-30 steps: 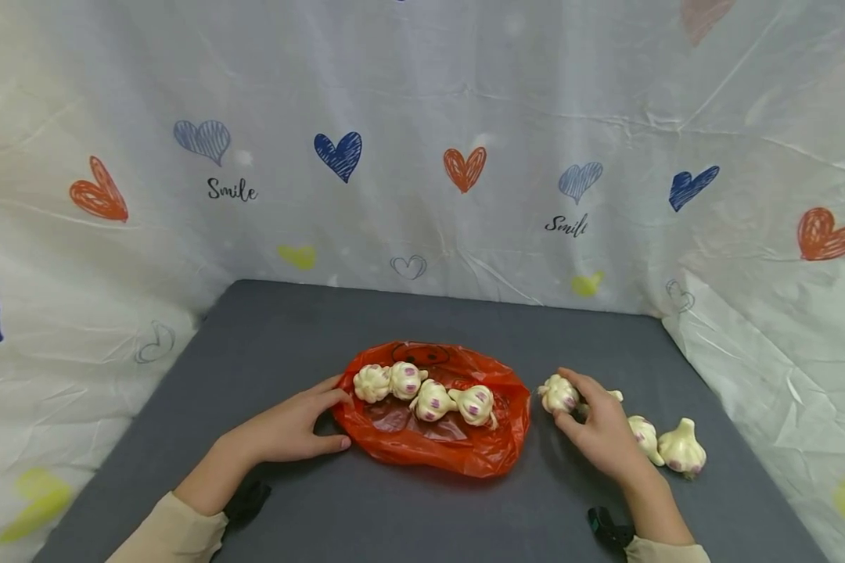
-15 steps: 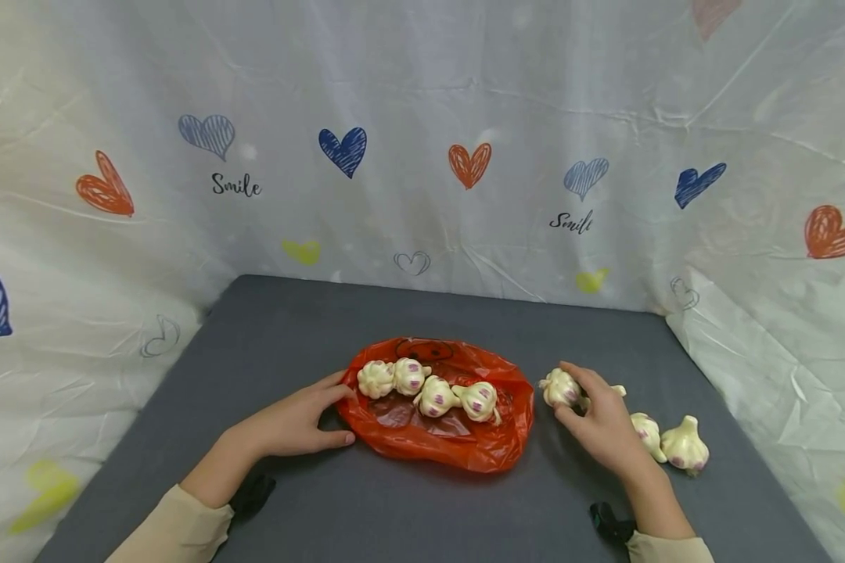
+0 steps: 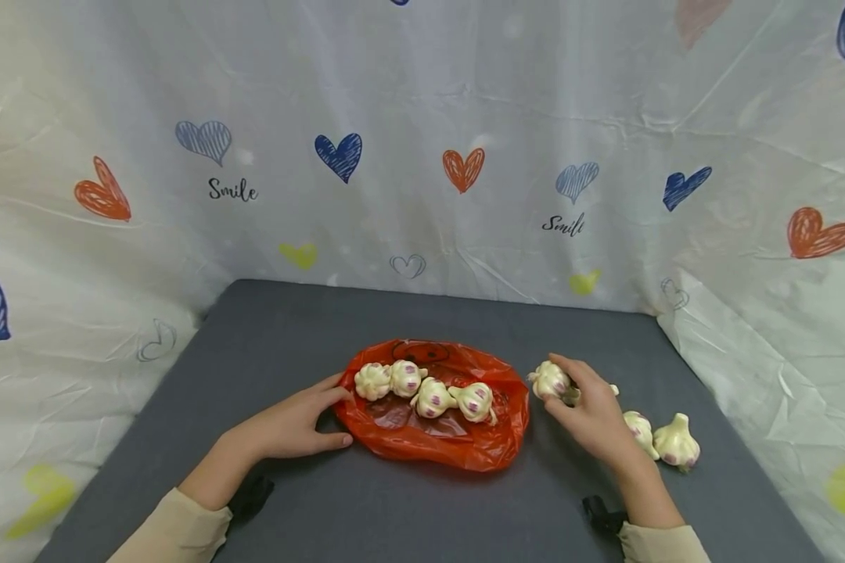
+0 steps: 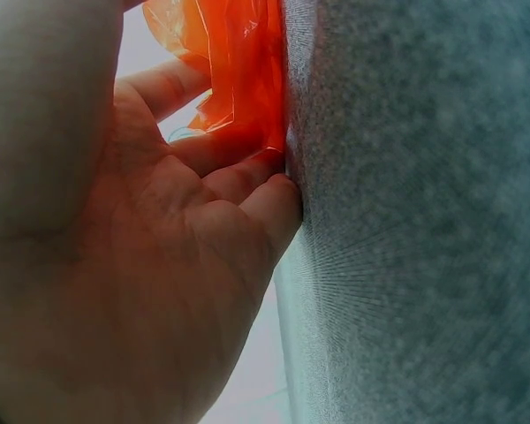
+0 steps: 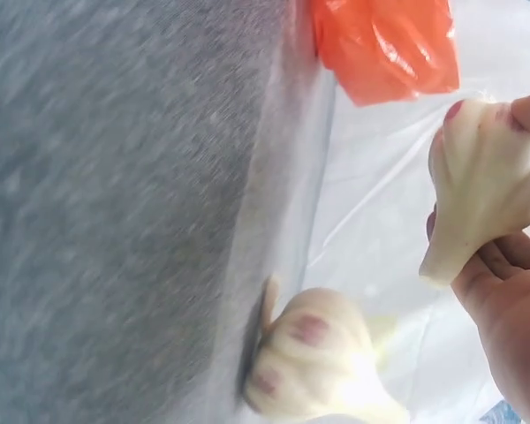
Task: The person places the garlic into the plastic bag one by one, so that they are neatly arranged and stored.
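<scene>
A red plastic bag (image 3: 429, 453) lies spread open on the table in the head view, with several garlic bulbs (image 3: 434, 397) inside it. My left hand (image 3: 292, 422) holds the bag's left edge; in the left wrist view its fingers (image 4: 234, 181) are curled against the thin film. Right of the bag, my right hand (image 3: 595, 410) grips a garlic bulb (image 3: 551, 381) between thumb and fingers. That held bulb (image 5: 481, 172) is off the table in the right wrist view, its stem pointing back toward the palm. Another bulb (image 5: 314, 358) rests on the table below it.
Two garlic bulbs (image 3: 677, 442) sit on the grey table (image 3: 394, 516) right of my right hand. Behind that hand, part of another bulb (image 3: 614, 389) peeks out. A white curtain (image 3: 408, 211) printed with hearts hangs round the table's back and sides.
My right hand has risen slightly and shifted a little left with the garlic bulb. The left hand and the bag have kept their places.
</scene>
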Tool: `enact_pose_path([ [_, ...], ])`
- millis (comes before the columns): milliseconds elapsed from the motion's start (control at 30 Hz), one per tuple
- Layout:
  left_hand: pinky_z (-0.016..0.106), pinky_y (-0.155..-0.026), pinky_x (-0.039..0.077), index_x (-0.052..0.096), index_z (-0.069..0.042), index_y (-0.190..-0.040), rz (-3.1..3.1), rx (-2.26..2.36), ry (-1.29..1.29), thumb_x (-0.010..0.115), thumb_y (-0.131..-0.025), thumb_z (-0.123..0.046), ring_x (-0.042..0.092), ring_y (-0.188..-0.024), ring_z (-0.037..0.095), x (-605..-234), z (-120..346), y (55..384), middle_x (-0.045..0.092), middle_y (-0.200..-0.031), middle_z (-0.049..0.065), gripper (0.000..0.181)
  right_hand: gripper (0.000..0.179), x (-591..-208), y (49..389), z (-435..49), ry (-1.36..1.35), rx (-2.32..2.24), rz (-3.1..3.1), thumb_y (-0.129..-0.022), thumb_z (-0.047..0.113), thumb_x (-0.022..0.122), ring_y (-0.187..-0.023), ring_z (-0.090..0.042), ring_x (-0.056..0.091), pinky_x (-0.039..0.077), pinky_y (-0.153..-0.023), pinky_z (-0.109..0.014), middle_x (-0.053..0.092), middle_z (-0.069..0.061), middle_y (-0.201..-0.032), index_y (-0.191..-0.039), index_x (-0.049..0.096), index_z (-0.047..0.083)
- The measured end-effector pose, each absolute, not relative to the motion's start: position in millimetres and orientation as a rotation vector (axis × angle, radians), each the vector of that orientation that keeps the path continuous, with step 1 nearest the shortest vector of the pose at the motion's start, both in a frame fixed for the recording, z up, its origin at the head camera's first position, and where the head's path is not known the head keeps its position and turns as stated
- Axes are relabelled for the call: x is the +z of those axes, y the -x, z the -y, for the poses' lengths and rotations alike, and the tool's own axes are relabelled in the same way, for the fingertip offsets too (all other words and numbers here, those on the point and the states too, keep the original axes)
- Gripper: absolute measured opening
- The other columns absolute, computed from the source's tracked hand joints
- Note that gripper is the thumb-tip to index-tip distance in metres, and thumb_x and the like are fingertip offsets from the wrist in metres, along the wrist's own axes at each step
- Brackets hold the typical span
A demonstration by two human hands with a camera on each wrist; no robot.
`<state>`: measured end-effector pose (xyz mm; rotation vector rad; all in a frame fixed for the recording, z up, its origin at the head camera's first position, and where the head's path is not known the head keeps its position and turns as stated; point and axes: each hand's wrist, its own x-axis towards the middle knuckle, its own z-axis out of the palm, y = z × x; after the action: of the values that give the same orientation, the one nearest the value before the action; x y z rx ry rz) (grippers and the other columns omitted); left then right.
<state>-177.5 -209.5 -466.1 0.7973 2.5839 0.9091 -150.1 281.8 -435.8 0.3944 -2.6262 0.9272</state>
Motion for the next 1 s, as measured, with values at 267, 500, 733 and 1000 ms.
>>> enact_pose_path([
  [267, 0.068, -0.122, 0.034, 0.062, -0.022, -0.149, -2.573, 0.904, -0.763, 0.079, -0.098, -0.056, 0.031, -0.16, 0.045, -470, 211, 178, 0.026, -0.177, 0.021, 0.063, 0.063, -430, 155, -267, -0.458, 0.989, 2.59, -0.093, 0.003, 0.08, -0.109, -0.024, 0.061, 0.055, -0.087, -0.047, 0.066, -0.013, -0.138, -0.153, 0.06, 0.003],
  [500, 0.068, -0.122, 0.034, 0.061, -0.021, -0.15, -2.572, 0.913, -0.785, 0.079, -0.099, -0.055, 0.03, -0.161, 0.045, -469, 212, 178, 0.025, -0.177, 0.022, 0.064, 0.063, -421, 164, -249, -0.508, 1.008, 2.564, -0.092, 0.003, 0.079, -0.104, -0.02, 0.06, 0.057, -0.088, -0.047, 0.067, -0.01, -0.135, -0.153, 0.061, 0.005],
  [733, 0.067, -0.122, 0.035, 0.061, -0.02, -0.15, -2.571, 0.914, -0.782, 0.079, -0.099, -0.055, 0.03, -0.161, 0.044, -469, 211, 178, 0.025, -0.177, 0.021, 0.064, 0.061, -411, 166, -232, -0.549, 1.092, 2.58, -0.096, 0.004, 0.077, -0.103, -0.021, 0.06, 0.057, -0.089, -0.052, 0.067, -0.009, -0.132, -0.155, 0.059, 0.006],
  [1000, 0.067, -0.123, 0.034, 0.062, -0.021, -0.15, -2.568, 0.91, -0.762, 0.079, -0.099, -0.055, 0.03, -0.161, 0.043, -468, 210, 178, 0.025, -0.177, 0.02, 0.064, 0.06, -401, 169, -214, -0.617, 1.197, 2.575, -0.098, 0.003, 0.077, -0.103, -0.023, 0.061, 0.057, -0.086, -0.047, 0.066, -0.009, -0.14, -0.155, 0.059, 0.009],
])
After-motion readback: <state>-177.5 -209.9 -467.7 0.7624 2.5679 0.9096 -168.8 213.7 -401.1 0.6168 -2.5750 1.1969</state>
